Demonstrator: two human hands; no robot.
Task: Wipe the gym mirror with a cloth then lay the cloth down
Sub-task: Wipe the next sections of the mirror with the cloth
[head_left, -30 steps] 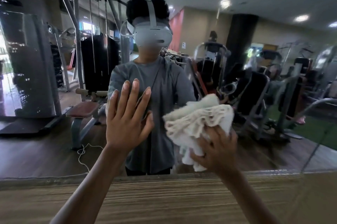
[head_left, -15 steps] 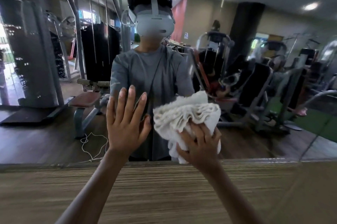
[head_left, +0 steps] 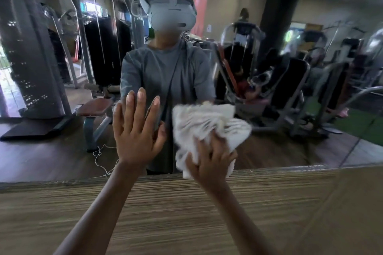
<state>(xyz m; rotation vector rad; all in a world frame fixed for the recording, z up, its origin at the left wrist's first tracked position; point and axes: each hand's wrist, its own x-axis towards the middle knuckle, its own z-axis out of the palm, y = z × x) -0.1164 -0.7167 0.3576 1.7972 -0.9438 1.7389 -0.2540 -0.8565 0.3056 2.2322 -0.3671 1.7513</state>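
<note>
**Cloth on the glass, wiping in hand**

The right hand (head_left: pixel 209 163) holds a crumpled white terry cloth (head_left: pixel 209 126) against the large wall-mounted gym mirror (head_left: pixel 51 151). Its fingers are spread across the wad and sunk into the folds. Most of the cloth bulges above the fingertips, and a short tail pokes out under the palm. Bunching it this way probably gives a thick pad that a splayed hand can push evenly. The cloth's edges are smeared with motion blur, so a stroke seems to be under way.

Just beside that grip, on its thumb side, the left hand (head_left: pixel 134 130) lies flat on the glass with straight fingers, holding nothing (likely a brace for balance). Below both wrists runs a striped brown wood-grain panel (head_left: pixel 186 213). The cloth has not yet been laid down.
</note>
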